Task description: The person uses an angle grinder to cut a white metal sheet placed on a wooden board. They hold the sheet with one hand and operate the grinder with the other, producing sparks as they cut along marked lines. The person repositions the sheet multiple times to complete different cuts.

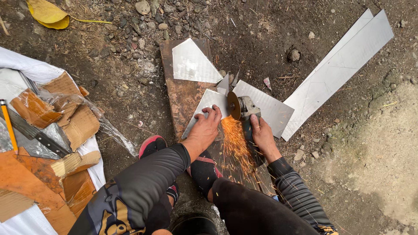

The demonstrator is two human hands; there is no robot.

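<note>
My right hand [261,133] grips the body of an angle grinder [245,108], whose disc stands on edge against a thin metal sheet [266,107]. Orange sparks [235,141] spray back toward me. My left hand [206,125] presses flat on the left part of the sheet [208,101], just beside the disc. The sheet rests on a rusty brown wooden plank [183,93] lying on the dirt. A cut triangular metal piece [191,63] lies on the plank's far end. My foot in a red and black shoe [152,144] stands near the plank.
A long strip of sheet metal [339,69] lies at the right on the ground. At the left, a white sheet [26,65] carries torn cardboard [69,117], clear plastic, a flat metal ruler [32,132] and a yellow pencil [8,126]. Stones and a yellow leaf [48,13] lie farther off.
</note>
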